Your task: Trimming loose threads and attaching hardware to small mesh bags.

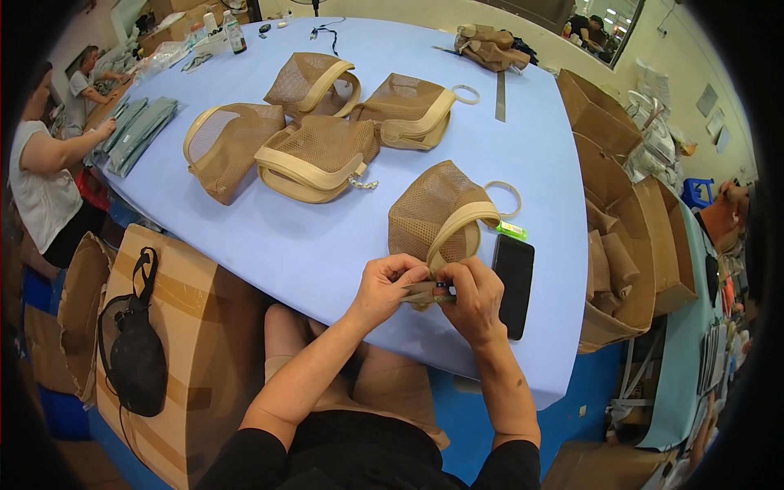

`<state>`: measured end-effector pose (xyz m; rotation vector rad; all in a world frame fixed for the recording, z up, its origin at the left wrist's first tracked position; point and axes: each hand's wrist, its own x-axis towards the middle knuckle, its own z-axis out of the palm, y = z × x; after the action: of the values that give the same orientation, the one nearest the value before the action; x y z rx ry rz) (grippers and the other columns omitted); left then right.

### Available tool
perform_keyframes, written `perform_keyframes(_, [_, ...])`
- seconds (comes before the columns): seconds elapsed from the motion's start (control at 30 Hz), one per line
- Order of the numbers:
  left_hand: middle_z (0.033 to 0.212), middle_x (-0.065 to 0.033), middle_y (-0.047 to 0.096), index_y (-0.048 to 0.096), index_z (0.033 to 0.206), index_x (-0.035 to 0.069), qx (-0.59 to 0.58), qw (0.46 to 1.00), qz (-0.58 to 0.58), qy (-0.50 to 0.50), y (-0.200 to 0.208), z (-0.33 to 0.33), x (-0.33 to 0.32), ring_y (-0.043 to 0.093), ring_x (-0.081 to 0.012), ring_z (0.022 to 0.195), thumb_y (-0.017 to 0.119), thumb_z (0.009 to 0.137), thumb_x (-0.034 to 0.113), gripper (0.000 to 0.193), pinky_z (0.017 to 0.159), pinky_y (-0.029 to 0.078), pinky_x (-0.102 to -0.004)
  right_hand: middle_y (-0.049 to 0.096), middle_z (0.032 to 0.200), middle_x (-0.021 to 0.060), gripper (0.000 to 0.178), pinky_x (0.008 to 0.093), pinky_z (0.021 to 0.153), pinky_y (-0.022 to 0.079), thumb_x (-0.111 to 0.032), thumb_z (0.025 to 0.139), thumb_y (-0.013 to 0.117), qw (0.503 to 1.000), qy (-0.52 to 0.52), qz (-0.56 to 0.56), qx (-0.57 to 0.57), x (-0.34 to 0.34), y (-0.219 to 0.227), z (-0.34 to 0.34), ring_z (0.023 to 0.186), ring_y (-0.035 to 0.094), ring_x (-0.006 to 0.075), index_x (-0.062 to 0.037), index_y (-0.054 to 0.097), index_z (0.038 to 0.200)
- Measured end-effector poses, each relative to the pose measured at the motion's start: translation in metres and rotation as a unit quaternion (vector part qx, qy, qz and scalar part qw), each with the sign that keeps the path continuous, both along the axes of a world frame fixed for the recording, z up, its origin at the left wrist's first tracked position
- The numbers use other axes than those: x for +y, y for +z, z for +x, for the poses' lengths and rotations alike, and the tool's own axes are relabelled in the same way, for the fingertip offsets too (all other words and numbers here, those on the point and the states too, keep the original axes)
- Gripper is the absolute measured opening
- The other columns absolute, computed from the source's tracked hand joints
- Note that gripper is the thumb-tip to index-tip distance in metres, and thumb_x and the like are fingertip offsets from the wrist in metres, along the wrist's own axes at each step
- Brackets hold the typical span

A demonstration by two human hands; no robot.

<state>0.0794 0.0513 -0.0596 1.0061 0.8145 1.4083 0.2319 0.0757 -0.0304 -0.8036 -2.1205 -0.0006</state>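
A brown mesh pouch (425, 211) with a cream zipper band and a ring-shaped loop (504, 198) lies at the table's near right. At its near end my left hand (382, 287) is closed in a pinch on a tan fabric edge (419, 296). Close beside it, my right hand (476, 300) is closed too, its fingertips meeting the same spot. A small dark and pale piece shows between those fingers, too hidden to name. A black phone (514, 286) lies just right of my right hand, with a small green packet (512, 230) at its top end.
Several similar mesh pouches (322, 151) stand farther back on the pale blue table (327, 269). Brown fabric (490, 47) is heaped at the far edge. Cardboard boxes (616, 237) line the right side; a black bag (135, 359) rests on a left-hand carton. Another person (49, 163) handles grey-green packs.
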Motion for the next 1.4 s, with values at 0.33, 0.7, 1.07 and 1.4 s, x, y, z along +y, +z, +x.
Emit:
perform_keyframes(0.33, [0.07,0.0007,0.058,0.06,0.083,-0.002,0.021,0.998,0.029,0.042,-0.004,-0.001,0.002,0.048,-0.0021,0.061,0.056,0.084,0.011,0.013,0.055,0.039,-0.0163,0.052,0.073,0.0099,0.021,0.0307,0.053,0.044,0.0,0.063,0.063,0.988,-0.046,-0.102,0.103,0.007,0.008,0.02,0.061,0.054,0.0235,-0.0045,0.053,0.081])
perform_keyframes(0.7, [0.07,0.0008,0.059,0.059,0.081,-0.002,-0.028,0.995,0.024,0.098,0.0,-0.005,0.001,0.049,-0.0021,0.061,0.056,0.084,0.01,0.013,0.055,0.04,-0.0159,0.052,0.077,0.0088,0.034,0.0292,0.055,0.042,-0.009,0.059,0.075,0.992,0.015,-0.123,0.04,0.008,0.018,0.024,0.064,0.051,0.0207,-0.0024,0.055,0.086])
perform_keyframes(1.07, [0.07,0.0006,0.059,0.059,0.081,-0.002,-0.005,0.995,0.021,0.093,-0.001,-0.004,0.002,0.049,-0.0021,0.061,0.056,0.084,0.01,0.013,0.056,0.04,-0.0157,0.053,0.07,0.0072,0.032,0.0311,0.052,0.041,-0.011,0.056,0.075,1.0,0.014,-0.013,0.007,0.01,0.015,0.022,0.061,0.052,0.0224,-0.0036,0.057,0.082])
perform_keyframes(1.4, [0.071,-0.0005,0.059,0.059,0.08,-0.002,-0.028,0.997,0.019,0.066,-0.001,-0.006,0.002,0.05,-0.0032,0.063,0.054,0.085,0.012,0.015,0.057,0.041,-0.0164,0.053,0.07,0.0068,0.031,0.0316,0.052,0.041,-0.013,0.056,0.075,1.0,0.015,0.006,0.009,0.01,0.014,0.02,0.061,0.051,0.0225,-0.0046,0.057,0.081])
